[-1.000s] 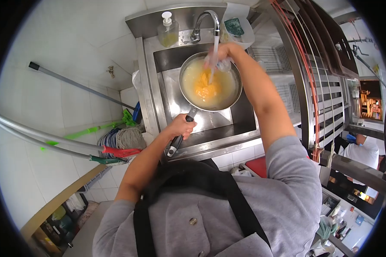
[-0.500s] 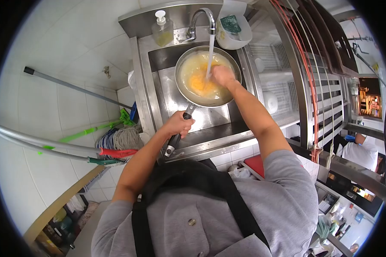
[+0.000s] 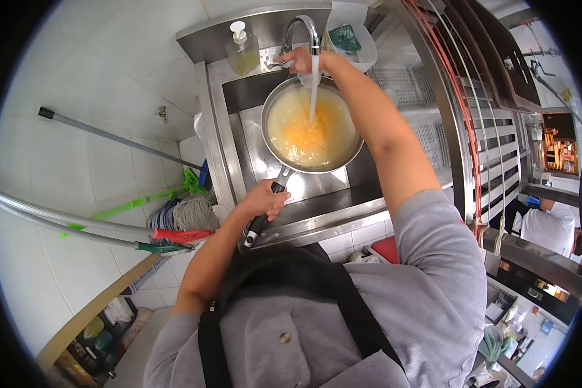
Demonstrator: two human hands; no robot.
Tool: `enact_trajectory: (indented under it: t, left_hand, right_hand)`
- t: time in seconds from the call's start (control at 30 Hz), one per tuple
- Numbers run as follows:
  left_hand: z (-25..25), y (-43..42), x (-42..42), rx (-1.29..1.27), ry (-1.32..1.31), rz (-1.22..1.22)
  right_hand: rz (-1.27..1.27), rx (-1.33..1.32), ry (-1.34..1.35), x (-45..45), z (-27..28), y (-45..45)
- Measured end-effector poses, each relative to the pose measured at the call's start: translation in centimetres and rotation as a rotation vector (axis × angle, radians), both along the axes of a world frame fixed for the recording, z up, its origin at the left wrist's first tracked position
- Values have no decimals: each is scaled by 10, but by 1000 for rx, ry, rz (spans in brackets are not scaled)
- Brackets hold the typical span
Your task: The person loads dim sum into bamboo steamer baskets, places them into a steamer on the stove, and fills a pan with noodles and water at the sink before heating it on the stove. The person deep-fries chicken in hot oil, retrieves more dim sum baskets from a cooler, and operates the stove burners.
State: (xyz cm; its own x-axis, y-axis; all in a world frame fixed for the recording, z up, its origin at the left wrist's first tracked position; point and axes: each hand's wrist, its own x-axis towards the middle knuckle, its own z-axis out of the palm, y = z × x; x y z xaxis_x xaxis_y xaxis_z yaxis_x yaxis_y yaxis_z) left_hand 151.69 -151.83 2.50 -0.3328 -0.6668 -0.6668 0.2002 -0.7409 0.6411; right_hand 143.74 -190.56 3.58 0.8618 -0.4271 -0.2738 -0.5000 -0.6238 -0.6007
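My left hand [image 3: 265,198] is wrapped round the black handle [image 3: 257,226] of a frying pan [image 3: 265,132]. The pan is over the steel sink [image 3: 249,145], filled with cloudy yellowish water with a foamy orange patch in the middle. Water pours into it from the chrome faucet [image 3: 313,39]. My right hand [image 3: 299,61] is behind the stream, its fingers closed at the faucet lever [image 3: 276,64]. Just under that hand shows a pale, translucent patch I cannot make out.
A soap dispenser [image 3: 243,50] stands at the sink's back left. Right of the faucet, a green scouring pad [image 3: 344,39] lies in a white container. Mop handles [image 3: 77,220] reach in from the left. A slatted rack stands right; another person [image 3: 546,226] is farther off.
My right hand has left the water in the pan and moved up and back to the faucet lever. My left hand still grips the handle; the water keeps running.
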Motion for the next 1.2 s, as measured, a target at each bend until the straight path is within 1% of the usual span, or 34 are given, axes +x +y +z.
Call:
enact_trajectory:
  t: [0.03,0.1,0.27,0.4,0.47,0.5,0.53,0.57,0.6,0.67,0.7,0.73,0.8,0.83,0.87,0.9,0.97,1.03,1.07,1.13,1.2]
  left_hand:
    - [0,1,1,-2,-4,3]
    - [-1,3,2,-16,28,24]
    - [5,3,9,-1,-19,14]
    - [6,3,18,-5,-15,6]
    - [10,2,23,-8,-31,-7]
    - [11,3,25,-10,-42,-13]
    - [12,5,28,-5,-44,-29]
    - [12,7,31,3,-44,-25]
    - [13,11,34,10,-43,-26]
    - [22,18,41,11,-49,-67]
    - [26,24,45,12,-57,-77]
    - [30,30,50,9,-60,-108]
    - [37,46,60,4,-45,-156]
    - [35,54,65,-14,-15,-173]
    - [37,63,71,-20,-13,-216]
    - [38,71,77,-36,11,-248]
    - [43,82,88,-46,17,-348]
    - [51,96,96,-55,41,-454]
    - [52,106,102,-53,55,-508]
    - [49,122,110,-78,66,-658]
    - [51,147,116,-96,32,-771]
  right_hand:
    - [45,53,86,6,-5,-4]
    - [56,28,109,13,-9,-11]
    - [92,-21,171,12,-5,-9]
    - [13,7,101,7,-10,-7]
    - [37,57,70,-2,3,-11]
    - [-22,127,37,-11,22,-7]
    - [-85,200,2,-21,29,-4]
    - [-24,103,-149,-29,20,-5]
    - [-49,107,-150,-32,15,-1]
    - [-386,-84,-2,-33,15,8]
    - [-400,-178,2,-41,26,18]
    - [-431,-180,1,-53,37,33]
    - [-556,-219,-232,-93,63,75]
    - [-666,-133,-237,-114,79,102]
    - [-771,-248,-237,-137,86,133]
    - [-901,-303,-328,-155,95,173]
    - [-1269,-414,-348,-181,105,262]
    - [-1564,-511,-462,-191,103,360]
    - [-1757,-578,-401,-181,111,413]
    - [-1915,-764,-430,-171,89,505]
    - [-2068,-681,-426,-146,81,594]
